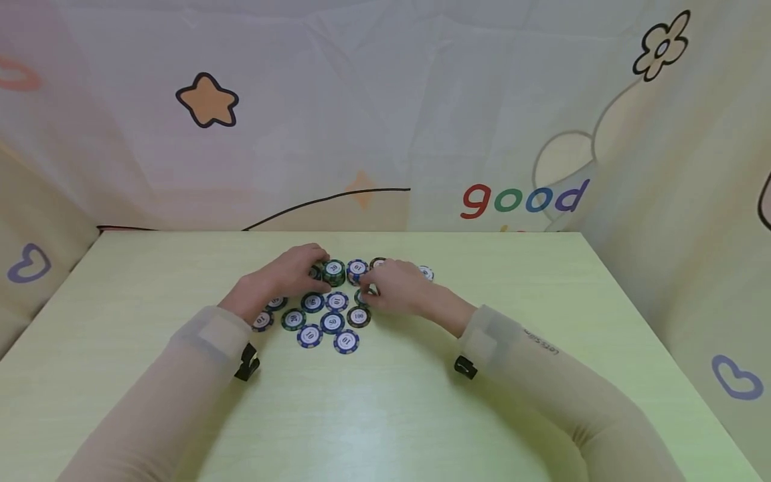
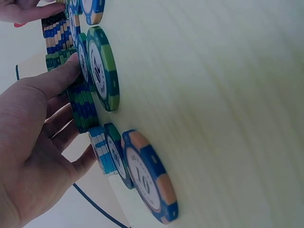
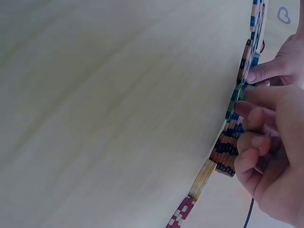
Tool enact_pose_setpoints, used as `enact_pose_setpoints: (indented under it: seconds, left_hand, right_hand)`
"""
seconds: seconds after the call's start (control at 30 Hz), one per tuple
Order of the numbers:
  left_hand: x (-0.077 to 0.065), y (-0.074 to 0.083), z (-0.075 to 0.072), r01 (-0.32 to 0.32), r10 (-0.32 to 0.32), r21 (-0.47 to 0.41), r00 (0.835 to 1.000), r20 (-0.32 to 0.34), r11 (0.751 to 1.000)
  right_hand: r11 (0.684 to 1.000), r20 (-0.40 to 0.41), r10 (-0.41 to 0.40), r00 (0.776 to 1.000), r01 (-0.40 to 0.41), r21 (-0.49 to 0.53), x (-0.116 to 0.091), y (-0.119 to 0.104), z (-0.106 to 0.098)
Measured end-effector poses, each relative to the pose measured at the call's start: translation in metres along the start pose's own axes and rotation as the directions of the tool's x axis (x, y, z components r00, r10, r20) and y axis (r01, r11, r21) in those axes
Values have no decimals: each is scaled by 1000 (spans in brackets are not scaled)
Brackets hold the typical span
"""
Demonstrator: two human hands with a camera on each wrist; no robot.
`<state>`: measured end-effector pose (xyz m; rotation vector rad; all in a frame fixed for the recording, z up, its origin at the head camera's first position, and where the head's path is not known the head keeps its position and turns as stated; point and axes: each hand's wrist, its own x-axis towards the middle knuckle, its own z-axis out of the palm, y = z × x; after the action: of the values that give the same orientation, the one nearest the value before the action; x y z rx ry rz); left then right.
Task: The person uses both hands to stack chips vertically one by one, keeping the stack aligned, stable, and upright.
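Poker chips lie on the table, some in stacks and others singly. My left hand (image 1: 288, 271) curls round the left part of the back row, with its thumb in front and its fingers behind a dark green and blue stack (image 2: 83, 108). Beside the thumb tip stands a green stack (image 1: 333, 272). My right hand (image 1: 400, 288) pinches a green chip (image 3: 232, 100) between thumb and forefinger, low at the table, its other fingers curled. The hand partly hides this chip in the head view. Just in front of it lies a black chip (image 1: 359, 316) marked 100.
A blue stack (image 1: 357, 270) stands between the hands. Loose chips, such as a blue one (image 1: 346, 341), lie flat nearer the person. Yellow (image 3: 202, 179) and dark red stacks (image 3: 181, 212) continue the row rightward. A printed curtain (image 1: 361, 120) hangs behind the table (image 1: 385, 415).
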<state>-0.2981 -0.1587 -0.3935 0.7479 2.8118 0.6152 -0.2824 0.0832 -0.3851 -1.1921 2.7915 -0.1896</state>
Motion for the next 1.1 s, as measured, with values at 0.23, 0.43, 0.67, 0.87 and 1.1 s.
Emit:
enact_pose_setpoints:
  seconds: [0.23,0.43,0.67,0.87,1.1]
  left_hand:
    - [0,0,-1,14,-14,8,1000,7,1000]
    - [-1,1,-1,10,-10,0,1000,7,1000]
    - [-2,1,-1,11,-11,3,1000,6,1000]
    - [-2,2,-1,11,-11,-1,1000,5,1000]
    - [-1,1,0,3,-3,-7,1000,-1,1000]
  right_hand:
    - [999,-5,5,1000,-5,52,-7,1,-4]
    - [998,7,12,1000,-12,63,-11,6,-4]
    - [998,7,24,1000,-24,64,-17,10,-4]
    - [994,26,62,998,-64,90,-20,12,-4]
    - [990,49,118,992,-121,71,-20,10,-5]
